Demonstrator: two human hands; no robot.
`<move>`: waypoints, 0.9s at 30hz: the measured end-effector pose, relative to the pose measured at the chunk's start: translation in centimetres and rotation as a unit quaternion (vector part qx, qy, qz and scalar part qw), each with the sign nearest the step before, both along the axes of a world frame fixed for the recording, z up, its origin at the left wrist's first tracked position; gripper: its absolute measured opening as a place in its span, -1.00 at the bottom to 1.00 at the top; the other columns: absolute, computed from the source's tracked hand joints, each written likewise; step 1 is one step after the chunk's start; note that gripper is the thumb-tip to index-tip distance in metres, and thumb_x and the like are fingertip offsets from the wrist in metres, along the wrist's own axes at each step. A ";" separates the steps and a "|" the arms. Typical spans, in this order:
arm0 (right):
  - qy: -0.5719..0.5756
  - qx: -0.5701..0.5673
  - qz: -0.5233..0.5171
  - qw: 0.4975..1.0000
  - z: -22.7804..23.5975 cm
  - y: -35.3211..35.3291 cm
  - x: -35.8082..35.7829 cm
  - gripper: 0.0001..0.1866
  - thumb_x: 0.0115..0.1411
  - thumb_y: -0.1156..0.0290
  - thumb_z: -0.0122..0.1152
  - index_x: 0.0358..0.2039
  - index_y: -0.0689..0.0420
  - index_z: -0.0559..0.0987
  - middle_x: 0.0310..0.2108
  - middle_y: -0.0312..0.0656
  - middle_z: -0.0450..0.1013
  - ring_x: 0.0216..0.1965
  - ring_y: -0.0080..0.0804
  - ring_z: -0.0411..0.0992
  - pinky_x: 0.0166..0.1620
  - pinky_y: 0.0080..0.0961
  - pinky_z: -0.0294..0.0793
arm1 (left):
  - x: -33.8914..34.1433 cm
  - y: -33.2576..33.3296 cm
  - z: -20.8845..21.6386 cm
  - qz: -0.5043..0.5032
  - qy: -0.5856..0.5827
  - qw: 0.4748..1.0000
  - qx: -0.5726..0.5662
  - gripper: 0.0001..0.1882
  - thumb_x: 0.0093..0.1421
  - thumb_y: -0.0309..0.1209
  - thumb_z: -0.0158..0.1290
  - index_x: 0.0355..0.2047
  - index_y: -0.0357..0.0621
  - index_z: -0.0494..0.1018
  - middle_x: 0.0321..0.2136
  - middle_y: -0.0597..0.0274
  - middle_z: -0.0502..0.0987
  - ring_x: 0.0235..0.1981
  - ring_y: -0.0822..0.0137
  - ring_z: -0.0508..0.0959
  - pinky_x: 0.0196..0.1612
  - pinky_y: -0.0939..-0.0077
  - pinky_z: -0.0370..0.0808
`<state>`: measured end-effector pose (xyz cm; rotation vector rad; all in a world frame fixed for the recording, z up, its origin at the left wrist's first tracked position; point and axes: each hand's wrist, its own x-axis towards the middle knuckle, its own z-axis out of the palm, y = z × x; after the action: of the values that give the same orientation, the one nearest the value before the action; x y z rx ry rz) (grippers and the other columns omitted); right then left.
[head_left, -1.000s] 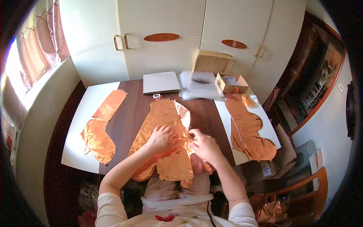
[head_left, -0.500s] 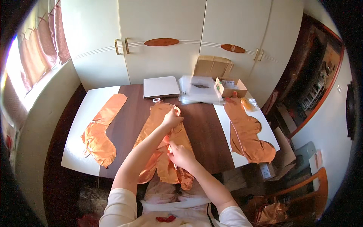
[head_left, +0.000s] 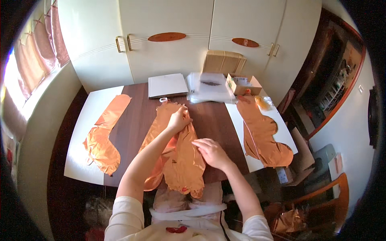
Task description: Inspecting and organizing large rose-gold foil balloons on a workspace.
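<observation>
A flat copper-coloured foil balloon [head_left: 183, 160] lies down the middle of the table, its lower end reaching the near edge. Part of the foil is folded over on itself, with a shinier layer showing on the left. My left hand [head_left: 179, 119] pinches the foil near its far right corner, fingers closed. Beside the right edge of the foil, my right hand [head_left: 213, 153] rests with its fingers stretched out, their tips touching that edge.
Another copper foil balloon [head_left: 105, 138] lies on the left white panel, and a third [head_left: 261, 134] on the right one. Along the back are a white flat box [head_left: 167, 85], clear plastic bags [head_left: 211, 88], a small open carton [head_left: 243, 85] and a tape roll [head_left: 163, 100]. A wooden chair [head_left: 341, 201] stands right.
My right hand has left the middle of the foil and moved right, its fingers straightening. The foil's near right part now lies flatter and wider. My left hand still pinches the far corner.
</observation>
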<state>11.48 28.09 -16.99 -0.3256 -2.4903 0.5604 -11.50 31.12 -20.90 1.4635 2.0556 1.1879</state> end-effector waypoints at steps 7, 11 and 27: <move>-0.079 0.056 -0.012 0.995 -2.8 2.1 1.6 -0.62 0.12 0.27 0.06 -0.02 0.04 0.42 0.01 -0.24 0.34 0.10 -0.29 0.22 0.10 -0.31 0.19 | 3.2 -4.2 2.0 -0.106 0.309 0.942 0.079 -0.44 -0.02 -0.21 0.07 -0.02 -0.18 0.27 0.03 0.02 0.28 0.08 0.09 0.26 0.09 0.21 0.19; -0.090 0.074 -0.027 0.993 -3.6 1.7 1.2 -0.58 0.12 0.20 0.06 0.00 0.03 0.40 0.01 -0.24 0.33 0.13 -0.30 0.19 0.10 -0.30 0.16 | 3.5 -6.1 0.7 -0.180 0.399 0.898 0.039 -0.40 0.08 -0.16 -0.05 0.07 -0.25 0.20 0.10 0.00 0.21 0.18 0.11 0.13 0.19 0.23 0.05; -0.036 0.058 -0.005 0.998 -3.6 1.5 2.3 -0.74 0.10 0.29 0.09 -0.17 -0.03 0.53 -0.08 -0.36 0.42 0.04 -0.39 0.30 0.02 -0.35 0.23 | 1.9 -6.9 -0.2 -0.228 0.414 0.881 -0.027 -0.47 0.20 -0.13 -0.20 0.14 -0.03 0.13 0.17 0.14 0.12 0.18 0.02 0.11 0.15 0.02 0.07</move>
<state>13.79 29.62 -20.59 -0.3191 -2.5768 0.4046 -9.63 24.23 -21.10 2.5393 1.9462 0.3077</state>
